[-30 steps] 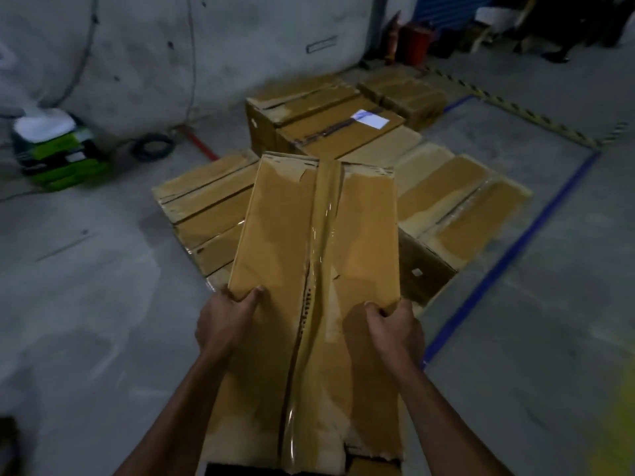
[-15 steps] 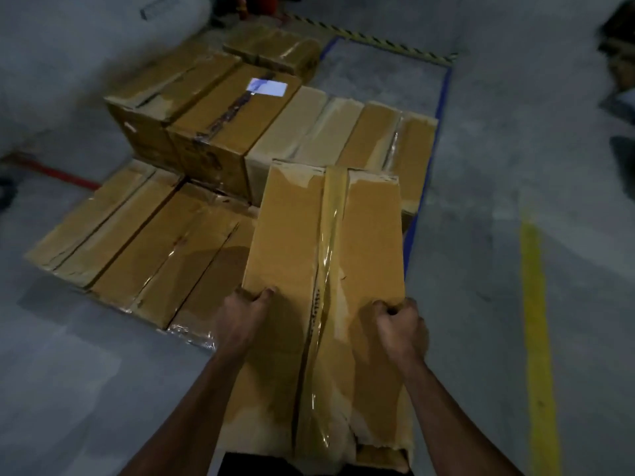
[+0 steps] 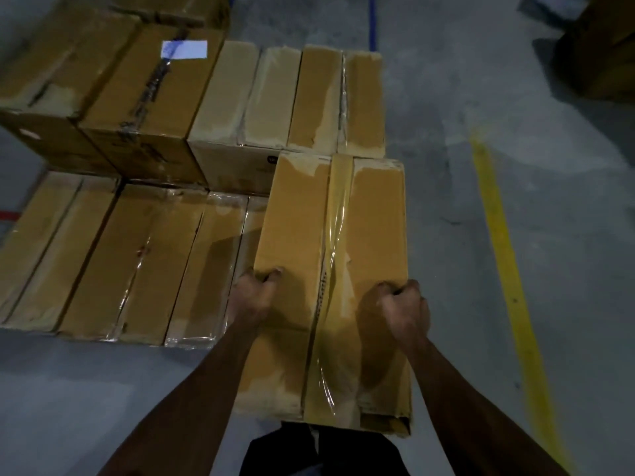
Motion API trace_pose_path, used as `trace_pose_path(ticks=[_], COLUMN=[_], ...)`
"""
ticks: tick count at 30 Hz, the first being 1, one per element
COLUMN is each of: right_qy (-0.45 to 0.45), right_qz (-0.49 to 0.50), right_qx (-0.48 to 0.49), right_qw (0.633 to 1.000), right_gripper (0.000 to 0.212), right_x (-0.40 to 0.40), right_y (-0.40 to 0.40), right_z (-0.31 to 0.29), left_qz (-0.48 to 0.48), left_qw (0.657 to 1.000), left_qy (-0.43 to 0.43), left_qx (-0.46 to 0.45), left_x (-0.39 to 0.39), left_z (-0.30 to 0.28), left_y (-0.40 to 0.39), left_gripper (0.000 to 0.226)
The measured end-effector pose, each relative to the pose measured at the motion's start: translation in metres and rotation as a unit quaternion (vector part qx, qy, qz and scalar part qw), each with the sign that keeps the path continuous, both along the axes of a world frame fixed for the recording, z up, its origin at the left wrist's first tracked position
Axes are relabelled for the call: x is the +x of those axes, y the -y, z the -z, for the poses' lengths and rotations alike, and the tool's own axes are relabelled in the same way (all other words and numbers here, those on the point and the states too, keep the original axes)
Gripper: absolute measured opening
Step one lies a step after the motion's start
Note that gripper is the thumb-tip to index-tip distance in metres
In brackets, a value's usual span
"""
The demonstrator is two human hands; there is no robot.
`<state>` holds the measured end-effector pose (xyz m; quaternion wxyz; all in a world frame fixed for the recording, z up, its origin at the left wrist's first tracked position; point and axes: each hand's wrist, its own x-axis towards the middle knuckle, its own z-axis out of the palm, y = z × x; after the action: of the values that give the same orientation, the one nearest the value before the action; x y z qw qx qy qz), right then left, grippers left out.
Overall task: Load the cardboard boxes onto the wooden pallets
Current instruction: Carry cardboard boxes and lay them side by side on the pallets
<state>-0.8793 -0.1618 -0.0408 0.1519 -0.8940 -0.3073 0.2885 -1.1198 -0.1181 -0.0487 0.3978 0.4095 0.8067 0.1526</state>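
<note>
Cardboard box (image 3: pixel 330 269) is held by left hand (image 3: pixel 252 297) and right hand (image 3: pixel 400 310), fingers curled around its sides; lower it level toward twelve o'clock, flush beside the stacked boxes (image 3: pixel 137 255).

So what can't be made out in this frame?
Head view only:
- Wooden pallets: hidden under the stacked boxes.
- Fingertips of left hand and right hand: curled round the sides of the carried box.
- White label: text too blurred.
- Dark pile, top right: cut off, unlit.
</note>
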Motion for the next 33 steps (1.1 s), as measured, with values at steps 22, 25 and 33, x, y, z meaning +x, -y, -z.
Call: trace_pose_path(ticks=[22, 25, 33], right_qy=[-0.039, -0.041, -0.043], right_qz=[-0.024, -0.027, -0.029], right_qx=[-0.041, -0.045, -0.069], right_qw=[0.998, 0.998, 0.996], right_gripper=[0.051, 0.051, 0.049], right_x=[0.032, 0.033, 0.037], right_y=[-0.079, -0.086, -0.101], right_z=[0.090, 0.095, 0.117], left_qz=[-0.010, -0.005, -0.019], left_qw=[0.999, 0.998, 1.000], left_qy=[-0.034, -0.050, -0.015], left_qx=[-0.024, -0.025, -0.017], left_x=[0.031, 0.031, 0.033], left_z=[0.084, 0.091, 0.119], left_y=[-0.078, -0.087, -0.090], left_gripper=[0.051, 0.053, 0.057])
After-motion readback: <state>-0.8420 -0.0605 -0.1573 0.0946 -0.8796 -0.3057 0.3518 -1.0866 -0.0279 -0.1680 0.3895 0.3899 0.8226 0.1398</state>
